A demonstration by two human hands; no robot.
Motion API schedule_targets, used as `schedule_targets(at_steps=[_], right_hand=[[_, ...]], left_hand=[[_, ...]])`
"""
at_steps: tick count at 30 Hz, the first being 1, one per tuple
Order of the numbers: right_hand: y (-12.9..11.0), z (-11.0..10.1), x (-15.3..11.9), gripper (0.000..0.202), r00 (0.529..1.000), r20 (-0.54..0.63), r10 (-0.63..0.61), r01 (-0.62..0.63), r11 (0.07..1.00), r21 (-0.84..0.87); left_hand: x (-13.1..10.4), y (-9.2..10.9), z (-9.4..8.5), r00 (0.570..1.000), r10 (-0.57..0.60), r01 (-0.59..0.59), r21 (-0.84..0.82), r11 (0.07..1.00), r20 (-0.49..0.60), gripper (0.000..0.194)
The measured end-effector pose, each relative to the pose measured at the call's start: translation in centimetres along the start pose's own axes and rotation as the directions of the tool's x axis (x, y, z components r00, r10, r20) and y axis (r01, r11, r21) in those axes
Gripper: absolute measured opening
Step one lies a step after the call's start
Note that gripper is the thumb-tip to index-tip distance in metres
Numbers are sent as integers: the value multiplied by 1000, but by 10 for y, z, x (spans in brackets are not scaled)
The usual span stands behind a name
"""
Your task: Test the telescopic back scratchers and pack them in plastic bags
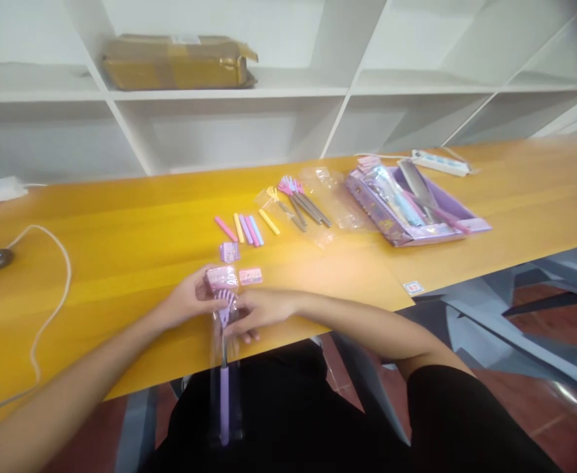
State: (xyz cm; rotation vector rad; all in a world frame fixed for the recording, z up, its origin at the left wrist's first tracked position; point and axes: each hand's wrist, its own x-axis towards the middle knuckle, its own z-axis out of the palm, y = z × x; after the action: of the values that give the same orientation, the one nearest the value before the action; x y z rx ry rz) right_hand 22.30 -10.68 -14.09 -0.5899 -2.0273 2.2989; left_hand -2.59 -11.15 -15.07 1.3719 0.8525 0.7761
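A purple back scratcher point(224, 394) with a claw-shaped head and a metal rod hangs over the table's front edge in a clear plastic bag. My left hand point(190, 301) is closed on the bag's top beside the claw head. My right hand point(261, 310) pinches the bag near the scratcher's neck. Just beyond my fingers lie a pink wrapped card pack point(222, 278), a small pink card point(251, 276) and a purple card pack point(229, 251). Farther back are several coloured handles point(245, 230) and several claw heads on metal rods point(308, 203).
A purple display box point(470, 220) holding bagged scratchers stands at the right. Clear plastic bags point(325, 190) lie beside it. A power strip point(440, 163) is behind the box. At the left, a white cable point(64, 289) crosses the table. A taped carton point(174, 66) sits on the shelf.
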Motion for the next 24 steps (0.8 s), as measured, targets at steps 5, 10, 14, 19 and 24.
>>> schedule_targets(at_steps=[5,10,14,19,24], right_hand=[[17,38,1,56,999,33,34,-41,974,222],[37,86,-9,76,966,-257,10,77,943,324],[27,59,-45,72,817,-565,-110,135,991,2],[-13,-61,-156,32,268,-950,-159,-129,972,-199],[-44,-168,-281,21,-247,-964,-95,-531,846,52]], left_hand=[[-7,-3,-2,999,-32,31,-29,999,-34,83],[-8,-9,-7,985,-1,-10,-62,998,-171,84],[0,-7,-6,995,0,-22,-216,976,-98,79],[8,-6,-4,998,-39,28,-216,976,-44,74],[9,-14,-1,1000,-7,11,-193,981,20,70]])
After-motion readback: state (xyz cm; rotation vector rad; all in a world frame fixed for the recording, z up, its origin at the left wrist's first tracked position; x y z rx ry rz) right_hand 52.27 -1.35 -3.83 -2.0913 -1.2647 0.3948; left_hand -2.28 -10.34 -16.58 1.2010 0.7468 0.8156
